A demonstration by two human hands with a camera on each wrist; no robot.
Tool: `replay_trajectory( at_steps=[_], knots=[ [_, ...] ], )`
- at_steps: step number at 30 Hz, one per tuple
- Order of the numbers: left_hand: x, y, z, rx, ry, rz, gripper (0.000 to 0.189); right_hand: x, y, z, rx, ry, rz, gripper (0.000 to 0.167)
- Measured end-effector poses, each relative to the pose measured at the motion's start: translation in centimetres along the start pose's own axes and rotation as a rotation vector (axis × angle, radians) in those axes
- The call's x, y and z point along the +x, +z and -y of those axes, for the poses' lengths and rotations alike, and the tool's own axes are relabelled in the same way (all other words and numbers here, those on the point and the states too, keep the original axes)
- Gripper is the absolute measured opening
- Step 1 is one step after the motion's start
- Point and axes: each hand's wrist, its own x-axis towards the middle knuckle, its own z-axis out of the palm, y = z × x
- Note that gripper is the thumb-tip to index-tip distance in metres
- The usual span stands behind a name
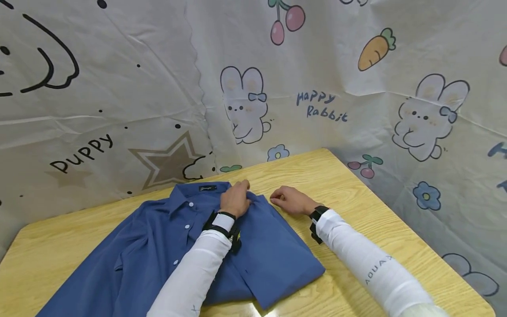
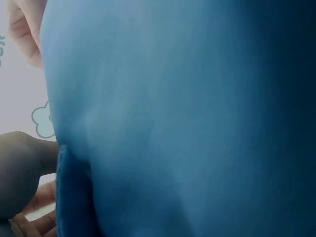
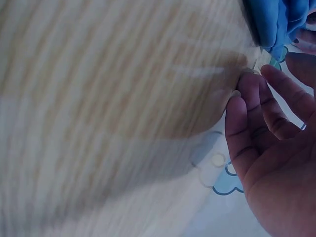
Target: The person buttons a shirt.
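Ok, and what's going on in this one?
A person is handling a blue shirt laid on a wooden table. The left hand grips it beside the collar; the right hand, holding nothing, is just off the shirt's edge. The side near the right hand looks folded in, while the opposite sleeve lies spread out.

Passage for a hand: bare table (image 1: pixel 338 284) between the folded side of the shirt (image 1: pixel 277 251) and the right sleeve (image 1: pixel 368 259); a further strip along the far edge, bounded by the printed sheet (image 1: pixel 325 132). Obstructions: the left sleeve (image 1: pixel 194 273) crosses over the shirt's middle, and the left hand (image 1: pixel 235 199) occupies the spot beside the collar (image 1: pixel 178 200). The right hand (image 1: pixel 293 200) stands in the passage's far end, near the shirt's edge.
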Motion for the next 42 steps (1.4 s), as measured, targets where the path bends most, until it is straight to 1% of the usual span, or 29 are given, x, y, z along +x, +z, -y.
replay_trajectory(
  at_steps=[1, 3, 4, 7, 9, 12, 15, 17, 20, 22, 25, 29, 32, 34, 36, 38, 42],
  knots=[
    [-0.1, -0.2, 0.2, -0.010, -0.003, -0.010, 0.039, 0.0, 0.0, 0.2, 0.000, -0.006, -0.002, 0.028],
    [-0.3, -0.7, 0.6, -0.024, 0.002, -0.020, 0.041, 0.1, -0.1, 0.5, 0.001, -0.018, -0.006, 0.028],
    [-0.4, -1.0, 0.8, -0.031, 0.005, -0.024, 0.038, 0.2, -0.1, 0.6, 0.000, -0.020, -0.006, 0.028],
    [-0.9, -2.3, 1.6, -0.050, 0.023, -0.023, 0.018, 0.3, -0.1, 0.7, -0.003, -0.025, -0.002, 0.029],
    [-1.1, -3.4, 2.1, -0.060, 0.030, -0.050, 0.010, 0.4, -0.1, 0.8, -0.003, -0.023, -0.001, 0.029],
    [-1.4, -5.1, 2.7, -0.077, 0.061, -0.109, 0.009, 0.6, 0.0, 0.8, 0.003, -0.035, -0.011, 0.029],
    [-1.7, -6.8, 3.2, -0.117, 0.130, -0.177, 0.009, 0.7, 0.0, 1.1, 0.019, -0.071, -0.029, 0.030],
    [-1.9, -7.9, 3.5, -0.183, 0.190, -0.208, 0.009, 0.8, 0.0, 1.5, 0.026, -0.092, -0.050, 0.031],
    [-2.3, -9.4, 3.8, -0.258, 0.266, -0.239, 0.012, 1.0, -0.1, 2.1, 0.029, -0.141, -0.087, 0.030],
    [-2.5, -10.2, 4.1, -0.296, 0.297, -0.245, 0.015, 1.2, 0.0, 2.7, 0.054, -0.174, -0.089, 0.031],
    [-2.9, -11.1, 4.5, -0.318, 0.323, -0.246, 0.019, 1.7, 0.2, 4.0, 0.125, -0.231, -0.042, 0.035],
    [-3.2, -11.7, 5.2, -0.359, 0.358, -0.240, 0.023, 2.5, 0.5, 6.3, 0.291, -0.278, 0.096, 0.048],
    [-3.4, -11.9, 5.4, -0.379, 0.364, -0.241, 0.023, 3.0, 0.9, 8.1, 0.383, -0.316, 0.176, 0.056],
    [-3.6, -12.0, 5.6, -0.388, 0.361, -0.244, 0.021, 3.3, 1.2, 9.1, 0.415, -0.360, 0.207, 0.058],
    [-3.7, -12.0, 5.8, -0.394, 0.354, -0.251, 0.021, 3.3, 1.4, 9.9, 0.454, -0.379, 0.243, 0.058],
    [-3.9, -12.0, 6.1, -0.395, 0.350, -0.251, 0.022, 3.4, 1.7, 10.4, 0.463, -0.394, 0.263, 0.056],
    [-4.4, -12.1, 6.4, -0.392, 0.345, -0.235, 0.024, 3.4, 2.4, 11.2, 0.427, -0.371, 0.293, 0.047]
  ],
)
